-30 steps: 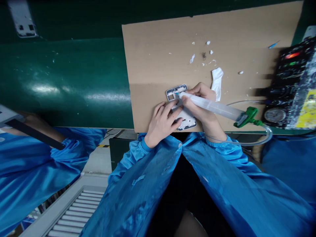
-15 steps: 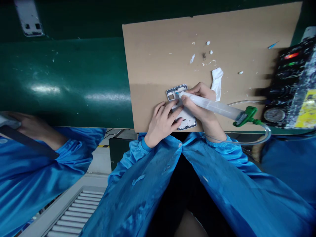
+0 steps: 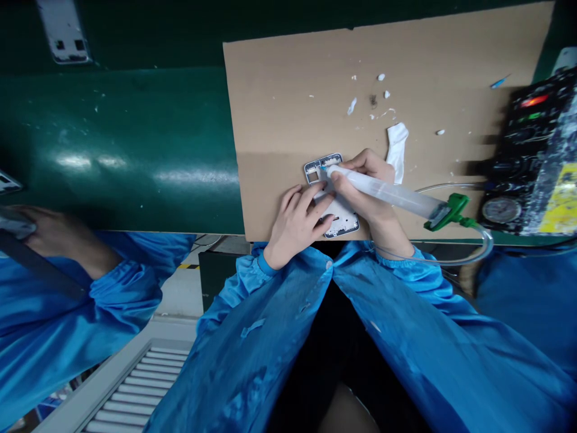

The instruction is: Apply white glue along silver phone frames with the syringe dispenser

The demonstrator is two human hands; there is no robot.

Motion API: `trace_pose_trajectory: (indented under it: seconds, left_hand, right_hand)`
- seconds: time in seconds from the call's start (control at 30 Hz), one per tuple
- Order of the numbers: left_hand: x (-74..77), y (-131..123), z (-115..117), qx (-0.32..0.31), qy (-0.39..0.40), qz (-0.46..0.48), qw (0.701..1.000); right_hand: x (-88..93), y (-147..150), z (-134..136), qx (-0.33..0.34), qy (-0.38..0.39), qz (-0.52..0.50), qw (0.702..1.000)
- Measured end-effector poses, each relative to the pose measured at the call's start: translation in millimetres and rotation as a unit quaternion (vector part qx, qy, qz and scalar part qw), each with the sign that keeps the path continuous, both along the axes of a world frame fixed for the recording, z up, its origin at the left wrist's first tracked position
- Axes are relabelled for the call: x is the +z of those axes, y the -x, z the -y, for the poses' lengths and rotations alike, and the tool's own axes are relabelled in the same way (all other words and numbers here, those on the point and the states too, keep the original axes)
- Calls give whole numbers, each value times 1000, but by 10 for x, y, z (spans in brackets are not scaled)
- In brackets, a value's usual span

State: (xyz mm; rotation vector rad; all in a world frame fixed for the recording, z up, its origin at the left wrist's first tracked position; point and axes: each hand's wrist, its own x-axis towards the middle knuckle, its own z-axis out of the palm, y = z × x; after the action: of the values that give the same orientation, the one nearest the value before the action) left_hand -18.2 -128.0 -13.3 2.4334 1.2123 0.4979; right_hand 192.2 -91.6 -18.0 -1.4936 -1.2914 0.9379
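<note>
A white phone frame [image 3: 345, 219] with a dark rim lies tilted on the brown cardboard sheet [image 3: 279, 96] in front of me. My left hand [image 3: 297, 221] rests on it with the fingers spread over its left side and middle. Gripped like a pen in my right hand [image 3: 372, 186] is a translucent dispensing syringe [image 3: 396, 195]. Its blue needle tip points at the upper part of the frame, near a square opening; whether it touches, I cannot tell. A green cap adapter [image 3: 453, 211] closes the syringe's rear end, and a clear tube [image 3: 487, 246] runs from it.
A black dispenser unit [image 3: 518, 162] with a gauge stands at the right. A white cloth strip [image 3: 396, 150], white crumbs and a blue needle tip [image 3: 499, 82] lie on the cardboard. At the left, a co-worker's hand [image 3: 58, 234] holds a grey object; another phone frame [image 3: 63, 33] lies behind.
The co-worker's arm has shifted slightly left, and part of another frame shows at the left edge. The phone frame at the back left has slid right. My hands have barely moved.
</note>
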Motion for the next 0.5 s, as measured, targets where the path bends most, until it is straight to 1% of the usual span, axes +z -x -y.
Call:
trace_pose_trajectory:
  seconds: [0.1, 0.3, 0.4, 0.5]
  left_hand:
    - [4, -1, -1, -1, 35, -13, 999]
    - [12, 2, -1, -1, 42, -15, 999]
    - [14, 3, 3, -1, 39, -17, 999]
    - [11, 3, 6, -3, 12, -6, 1000]
  right_hand:
    - [5, 4, -7, 0, 1, 1, 1000]
    - [-18, 11, 8, -6, -12, 17, 1000]
    - [-45, 9, 17, -9, -16, 21, 1000]
    - [-68, 5, 19, -12, -18, 12, 1000]
